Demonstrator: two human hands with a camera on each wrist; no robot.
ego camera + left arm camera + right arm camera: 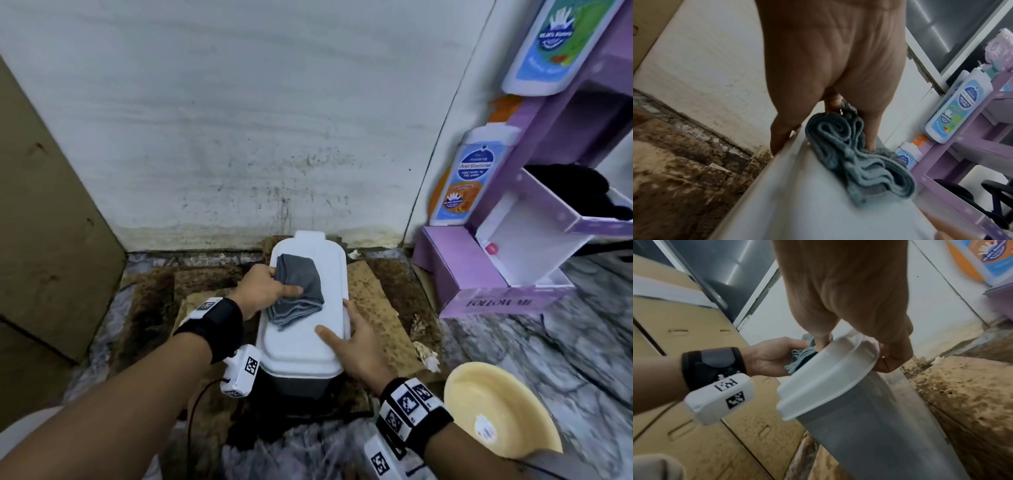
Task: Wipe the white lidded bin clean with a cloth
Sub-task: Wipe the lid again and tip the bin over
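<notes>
The bin point(301, 342) stands on the floor by the wall, with a white lid point(308, 267) on a grey body point(869, 426). A folded grey cloth point(298, 291) lies on the lid's far left part. My left hand point(274, 286) grips the cloth, thumb on top. In the left wrist view the left hand point(830, 100) pinches the cloth point(859, 165) against the lid point(797, 203), one finger hanging over the rim. My right hand point(346, 325) holds the lid's right edge, thumb on top. In the right wrist view its fingers point(892, 360) curl under the rim point(828, 378).
A purple shelf unit point(496, 274) with soap bottles point(469, 174) stands at the right. A yellow plate point(496, 407) lies near my right wrist. A cardboard box point(44, 222) fills the left. Stained brown cardboard point(376, 294) covers the floor under the bin.
</notes>
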